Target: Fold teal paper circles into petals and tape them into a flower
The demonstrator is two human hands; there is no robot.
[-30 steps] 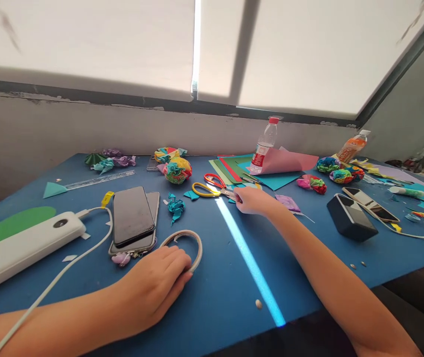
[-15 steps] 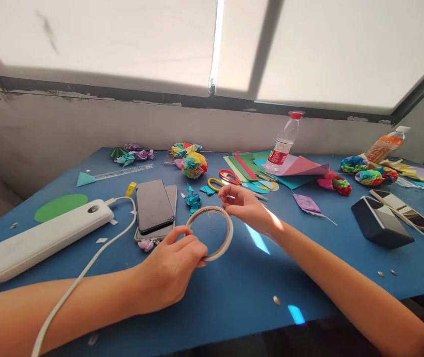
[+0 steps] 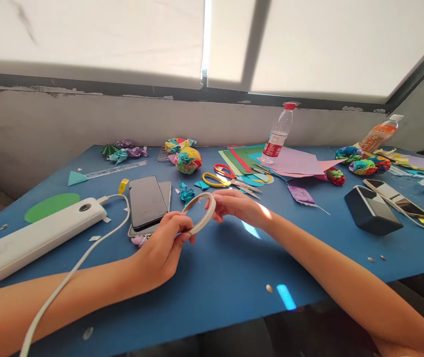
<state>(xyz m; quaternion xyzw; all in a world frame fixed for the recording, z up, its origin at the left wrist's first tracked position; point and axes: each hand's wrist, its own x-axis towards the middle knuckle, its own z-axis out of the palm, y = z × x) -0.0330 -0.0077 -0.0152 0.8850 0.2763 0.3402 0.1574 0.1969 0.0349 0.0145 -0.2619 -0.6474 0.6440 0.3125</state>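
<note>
Tape ring: a thin, pale tape ring (image 3: 199,213) was held up just above the blue table (image 3: 212,277), between the two hands, tilted so its opening faced partly toward the camera.
Left hand: the left hand (image 3: 163,248) pinched the ring's near lower edge between thumb and fingers, closed on it.
Right hand: the right hand (image 3: 236,204) met the ring's far right edge with its fingertips curled in; whether it gripped or only touched the ring could not be told.
Phones: two stacked phones (image 3: 148,203) lay just left of the ring, dark screens up.
Power bank: a white power bank (image 3: 36,237) lay farther left, its white cable (image 3: 85,258) running over the left forearm.
Scissors: yellow- and red-handled scissors (image 3: 226,178) lay just beyond the right hand.
Paper: coloured sheets (image 3: 293,162) lay spread behind the scissors, with a clear bottle (image 3: 277,135) standing on them.
Paper balls: a multicoloured crumpled paper ball (image 3: 188,161) sat beyond the phones.
Black box: a black box (image 3: 372,216) sat well to the right.
</note>
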